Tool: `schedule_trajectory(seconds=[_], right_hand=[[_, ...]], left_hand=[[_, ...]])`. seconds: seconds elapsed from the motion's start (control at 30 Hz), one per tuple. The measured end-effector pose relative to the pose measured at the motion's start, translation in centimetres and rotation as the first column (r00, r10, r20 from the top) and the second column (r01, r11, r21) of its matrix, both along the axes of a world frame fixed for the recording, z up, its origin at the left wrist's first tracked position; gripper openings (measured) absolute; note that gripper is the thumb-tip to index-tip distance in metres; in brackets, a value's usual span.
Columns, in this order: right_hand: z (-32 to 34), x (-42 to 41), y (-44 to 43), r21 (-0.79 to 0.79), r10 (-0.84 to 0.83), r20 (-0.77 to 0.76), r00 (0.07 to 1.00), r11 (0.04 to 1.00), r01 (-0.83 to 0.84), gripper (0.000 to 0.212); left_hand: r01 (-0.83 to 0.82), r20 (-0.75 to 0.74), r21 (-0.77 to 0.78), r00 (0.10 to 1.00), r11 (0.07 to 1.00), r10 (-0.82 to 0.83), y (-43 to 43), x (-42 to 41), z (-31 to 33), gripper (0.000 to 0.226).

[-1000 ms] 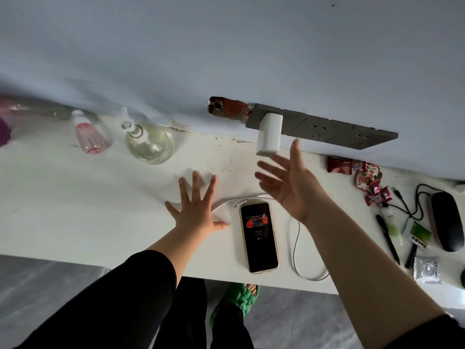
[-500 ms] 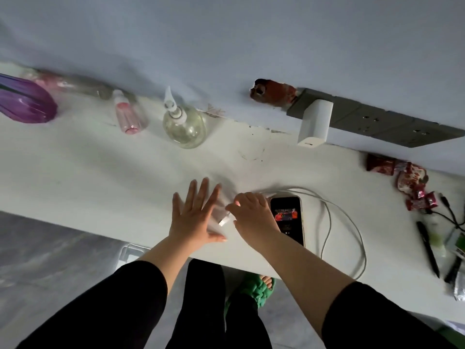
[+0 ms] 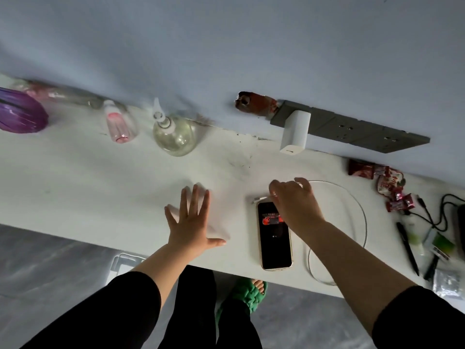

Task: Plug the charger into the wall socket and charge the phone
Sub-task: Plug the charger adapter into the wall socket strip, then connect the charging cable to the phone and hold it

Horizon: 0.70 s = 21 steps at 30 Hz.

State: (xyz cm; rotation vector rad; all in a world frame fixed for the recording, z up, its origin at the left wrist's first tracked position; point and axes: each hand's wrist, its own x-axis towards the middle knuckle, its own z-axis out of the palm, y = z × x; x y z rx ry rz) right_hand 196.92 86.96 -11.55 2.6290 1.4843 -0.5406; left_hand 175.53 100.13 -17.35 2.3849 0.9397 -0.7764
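A white charger block [image 3: 295, 133] sticks out of the grey wall socket strip [image 3: 352, 129] above the white desk [image 3: 100, 187]. A phone [image 3: 274, 238] with a lit screen lies face up near the desk's front edge. A white cable [image 3: 357, 207] loops to the right of it. My right hand [image 3: 293, 205] hovers over the phone's top end, fingers pinched on the cable's plug end [image 3: 260, 199]. My left hand [image 3: 191, 222] rests flat on the desk left of the phone, fingers spread, holding nothing.
A round clear pump bottle [image 3: 173, 134], a pink spray bottle [image 3: 119, 127] and a purple object [image 3: 20, 114] stand along the wall at left. Red snack wrappers [image 3: 385, 182], pens [image 3: 407, 248] and a black cord [image 3: 437, 212] lie at right. A green slipper [image 3: 245, 293] shows below.
My right hand came down from near the charger, gripped the cable's end left of the phone, and has now carried it right to the phone's top. The left hand stayed flat.
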Motion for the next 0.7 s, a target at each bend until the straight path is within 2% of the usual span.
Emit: schedule_trajectory(seconds=[0.07, 0.1, 0.2, 0.27, 0.37, 0.43, 0.5, 0.57, 0.7], right_hand=[[1.7, 1.2, -1.4, 0.059, -0.203, -0.120, 0.972, 0.976, 0.211, 0.009], [2.5, 1.5, -1.8, 0.052, -0.308, -0.202, 0.930, 0.945, 0.324, 0.010], [4.4, 1.8, -2.8, -0.007, -0.519, -0.424, 0.742, 0.821, 0.571, 0.012], [5.6, 1.3, -2.9, -0.045, -0.589, -0.604, 0.537, 0.698, 0.714, 0.010], [7.0, 0.1, -2.5, -0.160, -0.566, -0.807, 0.169, 0.485, 0.860, 0.014], [7.8, -0.7, -1.8, -0.274, -0.489, -0.869, -0.078, 0.343, 0.898, 0.015], [8.3, -1.1, -1.2, -0.359, -0.394, -0.885, -0.248, 0.237, 0.903, 0.012], [8.4, -1.1, -0.6, -0.378, -0.335, -0.893, -0.301, 0.193, 0.906, 0.010], [8.2, -1.0, 0.5, -0.350, -0.307, -0.907, -0.287, 0.174, 0.920, 0.009]], left_hand=[[-0.056, 0.003, -0.019, 0.998, 0.998, 0.056, -1.0, 0.8, 0.2, 0.132], [-0.090, 0.013, -0.039, 0.996, 0.995, 0.090, -1.5, 1.5, 0.3, 0.131], [-0.147, 0.042, -0.084, 0.988, 0.986, 0.151, -2.7, 4.0, 0.7, 0.128], [-0.163, 0.053, -0.087, 0.984, 0.983, 0.168, -3.2, 6.1, 0.9, 0.127], [-0.224, 0.070, -0.090, 0.971, 0.970, 0.231, -3.3, 8.9, 0.8, 0.130], [-0.268, 0.061, -0.081, 0.960, 0.960, 0.273, -2.7, 10.3, 0.5, 0.131], [-0.292, 0.036, -0.068, 0.955, 0.954, 0.295, -2.2, 11.0, 0.1, 0.132], [-0.300, 0.010, -0.075, 0.953, 0.951, 0.302, -1.8, 11.2, -0.2, 0.133], [-0.293, 0.009, -0.092, 0.956, 0.952, 0.295, -1.8, 11.0, -0.5, 0.131]])
